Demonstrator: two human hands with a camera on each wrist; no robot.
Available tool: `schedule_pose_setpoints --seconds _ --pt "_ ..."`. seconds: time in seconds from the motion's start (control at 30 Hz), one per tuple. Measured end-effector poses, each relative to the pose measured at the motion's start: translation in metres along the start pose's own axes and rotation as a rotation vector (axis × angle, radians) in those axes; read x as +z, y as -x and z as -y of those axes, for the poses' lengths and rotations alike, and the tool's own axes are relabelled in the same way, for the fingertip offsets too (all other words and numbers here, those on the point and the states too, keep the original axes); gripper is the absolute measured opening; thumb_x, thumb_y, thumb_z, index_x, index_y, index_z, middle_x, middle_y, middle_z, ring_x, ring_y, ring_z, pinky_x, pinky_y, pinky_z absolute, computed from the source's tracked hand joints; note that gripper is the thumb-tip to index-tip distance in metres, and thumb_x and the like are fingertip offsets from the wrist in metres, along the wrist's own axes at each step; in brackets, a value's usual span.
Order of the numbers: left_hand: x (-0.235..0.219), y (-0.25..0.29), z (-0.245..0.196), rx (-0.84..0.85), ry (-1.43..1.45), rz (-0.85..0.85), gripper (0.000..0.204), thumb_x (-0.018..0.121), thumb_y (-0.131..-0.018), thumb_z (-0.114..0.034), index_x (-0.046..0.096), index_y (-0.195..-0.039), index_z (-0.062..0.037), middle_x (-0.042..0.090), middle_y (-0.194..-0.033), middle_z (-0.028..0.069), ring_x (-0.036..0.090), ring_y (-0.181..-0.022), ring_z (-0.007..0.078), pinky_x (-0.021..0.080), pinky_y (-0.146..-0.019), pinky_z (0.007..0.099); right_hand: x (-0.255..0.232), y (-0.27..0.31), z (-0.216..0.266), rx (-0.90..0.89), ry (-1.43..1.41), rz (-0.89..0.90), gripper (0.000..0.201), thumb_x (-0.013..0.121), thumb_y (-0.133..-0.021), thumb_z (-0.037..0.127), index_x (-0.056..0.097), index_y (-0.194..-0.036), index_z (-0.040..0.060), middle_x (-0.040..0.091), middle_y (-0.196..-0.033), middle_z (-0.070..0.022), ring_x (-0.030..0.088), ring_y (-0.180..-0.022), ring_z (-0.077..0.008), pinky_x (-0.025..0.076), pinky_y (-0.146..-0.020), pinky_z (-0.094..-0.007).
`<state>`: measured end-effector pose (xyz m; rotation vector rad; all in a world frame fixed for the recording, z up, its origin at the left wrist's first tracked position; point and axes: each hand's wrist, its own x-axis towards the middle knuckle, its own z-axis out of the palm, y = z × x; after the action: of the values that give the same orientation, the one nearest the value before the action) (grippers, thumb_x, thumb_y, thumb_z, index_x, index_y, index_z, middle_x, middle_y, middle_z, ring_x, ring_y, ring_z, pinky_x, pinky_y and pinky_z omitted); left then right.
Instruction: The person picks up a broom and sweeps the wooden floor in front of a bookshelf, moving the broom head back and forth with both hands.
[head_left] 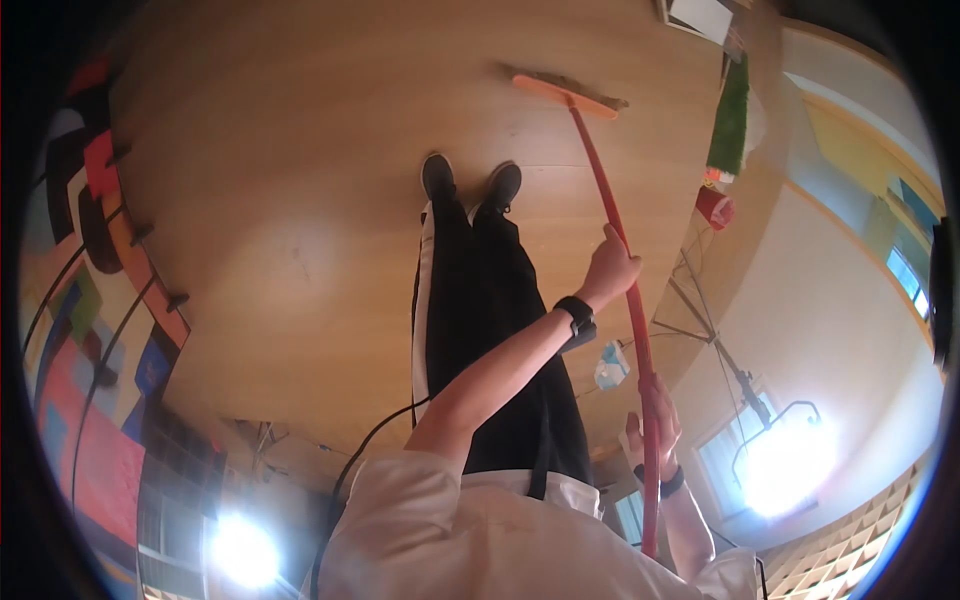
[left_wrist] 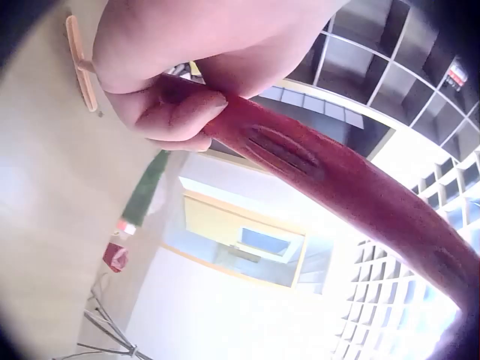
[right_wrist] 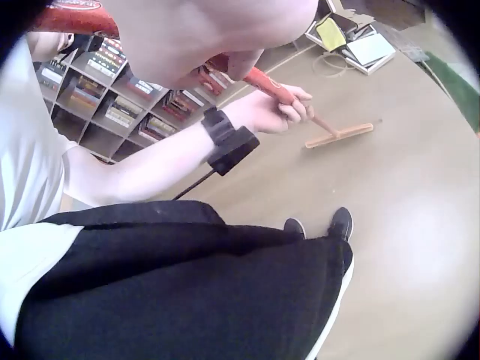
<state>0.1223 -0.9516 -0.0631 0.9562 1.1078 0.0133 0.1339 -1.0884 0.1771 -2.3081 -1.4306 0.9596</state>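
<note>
A push broom with a long red handle (head_left: 639, 318) slants down to the floor, its wide orange head (head_left: 566, 96) lying flat ahead of the shoes. My left hand (head_left: 611, 270) grips the handle partway along. Seen close in the left wrist view, the left hand's fingers (left_wrist: 176, 120) wrap round the red handle (left_wrist: 322, 161), which has an oval groove. Higher up, near the handle's top end, my right hand (head_left: 660, 425) holds it; the right wrist view shows that hand (right_wrist: 202, 34) large, hiding part of the handle.
Pale wooden floor (head_left: 300, 250) spreads around the shoes (head_left: 438, 178). On the right lie a green turf strip (head_left: 730, 115) and a red item (head_left: 715, 207), near a lamp stand (head_left: 715, 340). A colourful panel (head_left: 110, 300) stands at left; shelves of books (right_wrist: 124, 112) show behind.
</note>
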Motion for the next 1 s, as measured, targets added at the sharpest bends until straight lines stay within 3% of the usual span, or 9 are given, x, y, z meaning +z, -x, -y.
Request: schedule_pose_setpoints --seconds 0.23,0.33,0.43,0.5,0.63,0.8,0.87,0.93,1.0 --pt "0.010 0.040 -0.048 0.009 0.109 0.267 0.049 0.057 -0.075 -0.009 0.030 -0.114 0.0049 0.060 -0.076 0.0233 0.062 -0.073 0.0395 0.050 -0.060 0.0459 -0.003 -0.017 -0.027 0.025 -0.146 -0.013 0.041 0.049 -0.077 -0.005 0.054 -0.117 -0.0074 0.056 -0.120 -0.0282 0.063 -0.102 -0.0348 0.051 -0.085 -0.0352" --pt "0.018 0.030 -0.034 0.062 0.056 0.296 0.043 0.058 -0.075 -0.006 0.034 -0.110 0.0003 0.059 -0.070 0.0124 0.063 -0.061 0.0271 0.049 -0.052 0.0379 0.004 -0.012 -0.043 0.119 -0.219 -0.004 0.036 0.042 -0.080 -0.007 0.056 -0.114 -0.0056 0.062 -0.112 -0.0226 0.066 -0.094 -0.0285 0.052 -0.082 -0.0331" --pt "0.013 0.025 -0.042 -0.003 -0.017 0.395 0.041 0.058 -0.075 -0.006 0.037 -0.110 0.0009 0.060 -0.072 0.0129 0.063 -0.062 0.0286 0.050 -0.054 0.0384 0.025 -0.023 -0.059 0.376 -0.438 -0.169 0.034 0.038 -0.085 -0.006 0.054 -0.115 -0.0041 0.063 -0.111 -0.0168 0.065 -0.091 -0.0235 0.051 -0.081 -0.0316" --pt "0.018 0.020 -0.043 0.047 -0.109 0.394 0.042 0.058 -0.074 -0.006 0.039 -0.110 0.0020 0.061 -0.074 0.0145 0.063 -0.065 0.0300 0.050 -0.058 0.0388 0.037 -0.045 -0.091 0.596 -0.625 -0.282 0.034 0.037 -0.091 -0.001 0.048 -0.123 -0.0029 0.059 -0.117 -0.0147 0.064 -0.096 -0.0229 0.050 -0.084 -0.0324" --pt "0.036 0.004 -0.043 0.076 -0.187 0.491 0.044 0.060 -0.072 -0.009 0.042 -0.111 0.0031 0.061 -0.076 0.0158 0.064 -0.070 0.0315 0.050 -0.061 0.0390 0.047 -0.098 -0.170 0.736 -0.943 -0.366 0.046 0.039 -0.099 0.028 0.034 -0.134 -0.0016 0.051 -0.126 -0.0192 0.061 -0.103 -0.0280 0.049 -0.089 -0.0362" --pt "0.099 -0.056 -0.057 0.057 -0.337 0.578 0.049 0.064 -0.069 -0.014 0.045 -0.111 0.0026 0.061 -0.075 0.0154 0.064 -0.072 0.0309 0.050 -0.063 0.0376 0.033 -0.191 -0.293 0.965 -1.365 -0.355 0.079 0.041 -0.093 0.055 0.021 -0.140 -0.0045 0.047 -0.128 -0.0224 0.060 -0.105 -0.0336 0.048 -0.093 -0.0392" --pt "0.125 -0.081 -0.071 0.012 -0.376 0.648 0.055 0.065 -0.068 -0.015 0.043 -0.115 0.0032 0.061 -0.075 0.0161 0.064 -0.070 0.0318 0.051 -0.062 0.0380 0.018 -0.227 -0.326 1.038 -1.598 -0.338 0.076 0.048 -0.090 0.055 0.024 -0.138 0.0002 0.047 -0.126 -0.0226 0.063 -0.092 -0.0313 0.052 -0.081 -0.0395" --pt "0.152 -0.102 -0.078 0.078 -0.455 0.641 0.060 0.066 -0.067 -0.016 0.041 -0.119 0.0028 0.060 -0.075 0.0170 0.064 -0.070 0.0316 0.050 -0.061 0.0387 0.026 -0.248 -0.394 1.026 -1.349 -0.333 0.052 0.052 -0.093 0.040 0.034 -0.127 0.0054 0.051 -0.112 -0.0190 0.058 -0.068 -0.0234 0.051 -0.058 -0.0354" --pt "0.169 -0.121 -0.089 0.083 -0.367 0.645 0.065 0.065 -0.068 -0.013 0.039 -0.125 0.0027 0.059 -0.074 0.0154 0.062 -0.067 0.0287 0.049 -0.060 0.0369 0.021 -0.271 -0.428 1.036 -1.332 -0.397 0.038 0.050 -0.092 0.031 0.037 -0.119 0.0066 0.051 -0.103 -0.0158 0.051 -0.060 -0.0197 0.047 -0.051 -0.0332"
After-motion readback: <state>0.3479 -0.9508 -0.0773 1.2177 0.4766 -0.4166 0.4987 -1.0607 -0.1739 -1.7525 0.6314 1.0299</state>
